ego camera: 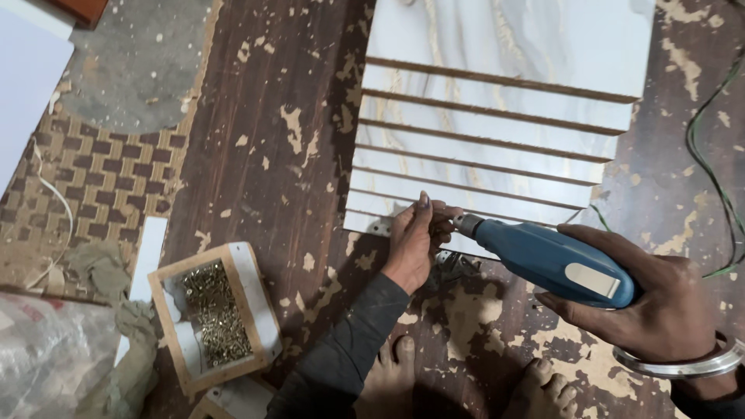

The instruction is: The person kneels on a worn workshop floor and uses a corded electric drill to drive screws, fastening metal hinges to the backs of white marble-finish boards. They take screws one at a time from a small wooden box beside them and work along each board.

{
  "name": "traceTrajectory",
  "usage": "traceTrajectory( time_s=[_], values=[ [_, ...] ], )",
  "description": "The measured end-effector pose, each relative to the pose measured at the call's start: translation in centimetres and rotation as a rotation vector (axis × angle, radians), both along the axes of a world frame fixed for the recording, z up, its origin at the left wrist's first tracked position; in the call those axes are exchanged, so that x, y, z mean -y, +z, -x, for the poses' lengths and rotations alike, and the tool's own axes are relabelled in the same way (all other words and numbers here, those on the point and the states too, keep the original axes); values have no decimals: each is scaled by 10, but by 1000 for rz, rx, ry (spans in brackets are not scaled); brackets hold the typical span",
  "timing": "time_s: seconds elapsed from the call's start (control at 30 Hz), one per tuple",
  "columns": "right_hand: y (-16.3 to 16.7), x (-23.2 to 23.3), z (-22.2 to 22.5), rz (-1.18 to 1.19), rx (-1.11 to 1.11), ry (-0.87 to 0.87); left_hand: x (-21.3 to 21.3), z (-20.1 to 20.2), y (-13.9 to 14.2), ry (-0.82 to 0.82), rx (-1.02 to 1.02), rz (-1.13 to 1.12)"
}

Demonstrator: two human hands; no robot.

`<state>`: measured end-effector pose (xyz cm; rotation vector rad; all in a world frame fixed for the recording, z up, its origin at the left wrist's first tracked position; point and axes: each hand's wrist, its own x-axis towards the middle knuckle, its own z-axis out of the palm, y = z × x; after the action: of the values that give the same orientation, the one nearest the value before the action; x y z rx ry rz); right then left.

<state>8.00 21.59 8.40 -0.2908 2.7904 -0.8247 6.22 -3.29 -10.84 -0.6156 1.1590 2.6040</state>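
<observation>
Left hand (415, 237) fingers pinch a screw at the marbled panel (497, 116) edge, right hand (660, 299) wrapped round blue driver (547, 260); bit may slip onto fingertips.

Two hands at work: left hand (415, 242) and right hand (648, 299). One blue power screwdriver (547, 260). One stack of marble-patterned white panels (497, 116), about seven stepped edges countable. One open wooden box (213, 314) of brass screws (213, 310), far too many to count. Two bare feet (392, 372) at the floor's near edge. One silver bangle (683, 363). One green wire (710, 163) along the right edge.
</observation>
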Motion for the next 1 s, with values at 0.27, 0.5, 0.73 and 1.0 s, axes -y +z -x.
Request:
traceTrajectory(
  time_s=[0.27,0.5,0.73,1.0],
  values=[
    [-10,6,3,-70,79,23,15,-6,-4,16,-54,36],
    [-16,0,5,62,-28,165,26,-2,-3,-40,-25,24],
    [-23,2,10,-72,-24,254,49,0,-5,-158,-64,135],
    [-22,4,14,24,-63,301,55,-6,-13,-135,91,-28]
  ],
)
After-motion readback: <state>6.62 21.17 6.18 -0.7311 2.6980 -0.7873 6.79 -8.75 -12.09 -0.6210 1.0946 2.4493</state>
